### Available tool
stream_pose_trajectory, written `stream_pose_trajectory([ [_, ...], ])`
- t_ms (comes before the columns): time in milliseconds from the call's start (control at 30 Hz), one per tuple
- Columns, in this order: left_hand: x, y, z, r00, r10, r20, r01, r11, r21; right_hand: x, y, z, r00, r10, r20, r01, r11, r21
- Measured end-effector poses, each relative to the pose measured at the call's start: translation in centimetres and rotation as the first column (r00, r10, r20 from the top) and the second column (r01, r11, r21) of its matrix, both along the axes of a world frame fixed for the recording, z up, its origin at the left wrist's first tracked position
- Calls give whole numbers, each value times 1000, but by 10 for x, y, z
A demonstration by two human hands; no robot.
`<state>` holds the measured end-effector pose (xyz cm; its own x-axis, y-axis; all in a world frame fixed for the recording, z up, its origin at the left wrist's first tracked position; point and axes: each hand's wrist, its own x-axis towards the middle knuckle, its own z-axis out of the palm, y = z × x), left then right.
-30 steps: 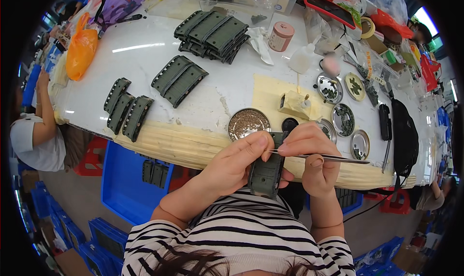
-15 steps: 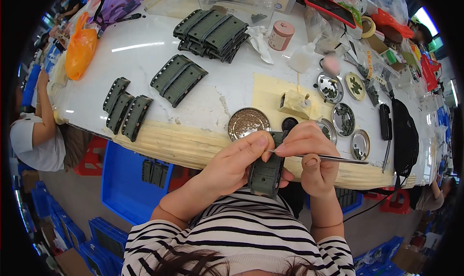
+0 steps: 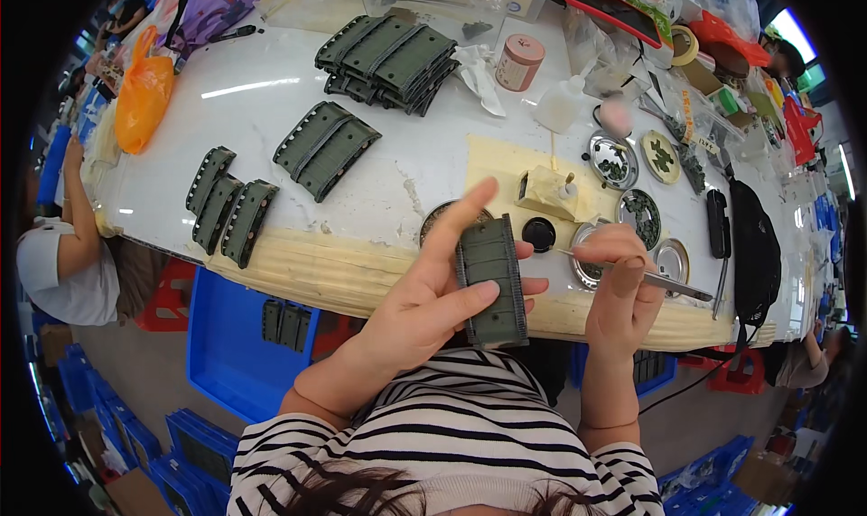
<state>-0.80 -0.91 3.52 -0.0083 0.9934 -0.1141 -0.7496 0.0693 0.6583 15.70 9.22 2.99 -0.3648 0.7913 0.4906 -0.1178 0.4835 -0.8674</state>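
Observation:
My left hand grips a curved dark green panel with ridged edges, thumb across its face and forefinger stretched out past it. Between the fingers of my right hand is a pair of slim metal tweezers. Their thin tip points left, apart from the panel, over the table edge by a small round black pot. Behind the left hand, a metal dish is mostly hidden. Close to the right hand stand a dish, partly covered, and another metal dish.
Stacked green panels lie at the back, with a single panel and narrower pieces to the left. Small dishes of green bits, a wrapped block and a black pouch occupy the right. A blue crate stands below the table.
My right hand has drawn the tweezers away from the panel to the right. The left hand has shifted its hold, its forefinger now extended and the panel's face turned up.

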Motion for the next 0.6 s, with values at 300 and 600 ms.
stream_pose_trajectory([
  [300, -13, 3, -24, 853, 201, 482, -246, 969, 31, 4, 13, -24, 902, -191, 387, 88, 960, 267],
  [600, -7, -2, -22, 930, 272, 246, -290, 956, 41, 2, 15, -28, 897, -195, 397, 81, 955, 286],
])
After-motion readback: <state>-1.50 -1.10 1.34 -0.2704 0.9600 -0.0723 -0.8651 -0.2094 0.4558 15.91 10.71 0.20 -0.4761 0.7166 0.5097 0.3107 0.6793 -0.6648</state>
